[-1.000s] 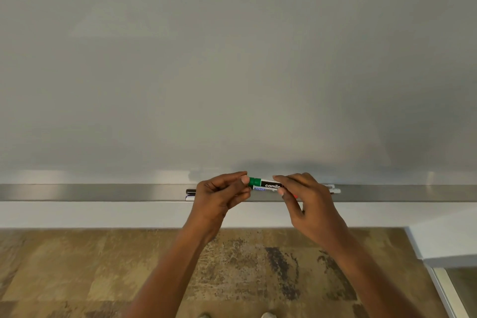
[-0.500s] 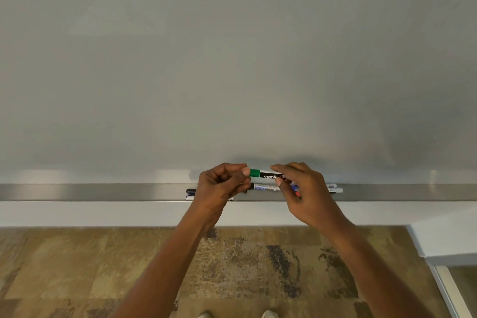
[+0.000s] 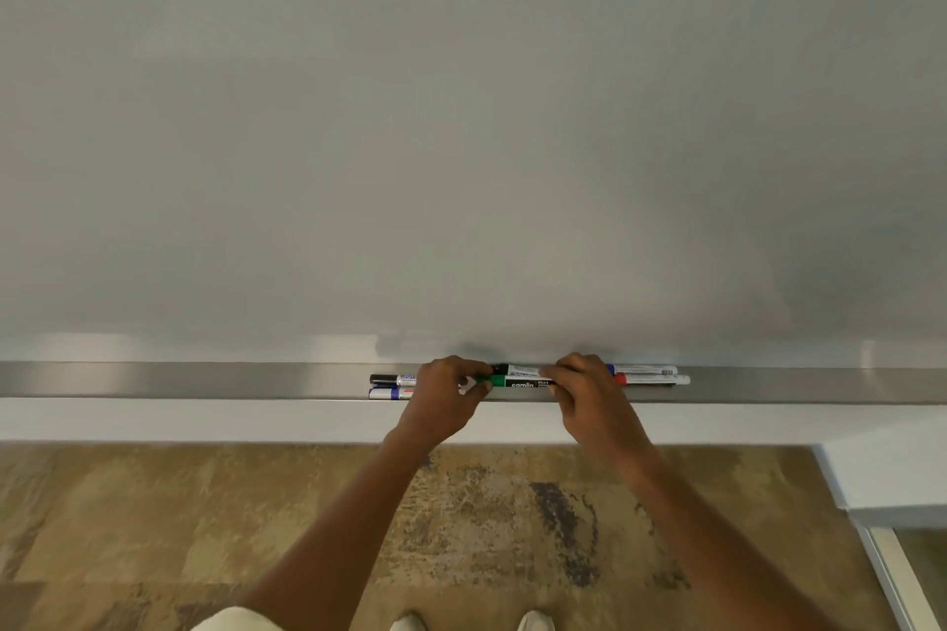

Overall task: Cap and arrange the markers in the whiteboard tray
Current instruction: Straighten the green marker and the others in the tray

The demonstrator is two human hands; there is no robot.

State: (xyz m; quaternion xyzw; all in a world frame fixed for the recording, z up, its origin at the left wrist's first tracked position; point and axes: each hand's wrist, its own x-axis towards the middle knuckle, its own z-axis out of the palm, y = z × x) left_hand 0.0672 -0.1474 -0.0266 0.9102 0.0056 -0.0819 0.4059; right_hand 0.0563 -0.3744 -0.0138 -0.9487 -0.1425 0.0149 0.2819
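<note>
A green marker (image 3: pixel 517 381) with a black label lies level in the steel whiteboard tray (image 3: pixel 205 380), held at both ends. My left hand (image 3: pixel 446 400) pinches its green cap end. My right hand (image 3: pixel 581 387) grips its barrel end. Just behind it lies a black-capped marker (image 3: pixel 515 369). To the right lie a red-capped marker (image 3: pixel 656 379) and a blue-capped marker (image 3: pixel 643 368). Left of my left hand lie a black marker (image 3: pixel 392 379) and a blue marker (image 3: pixel 390 394), partly hidden by the hand.
The whiteboard (image 3: pixel 461 118) fills the upper view. A white ledge (image 3: pixel 205 420) runs under the tray. Patterned floor (image 3: pixel 153 528) lies below, with my shoe tips (image 3: pixel 471 623) at the bottom edge. A white frame (image 3: pixel 881 564) stands at lower right.
Both hands have lowered the green marker from just above the tray down into it, in front of the black-capped marker. The cap end now sits closed against my left fingers.
</note>
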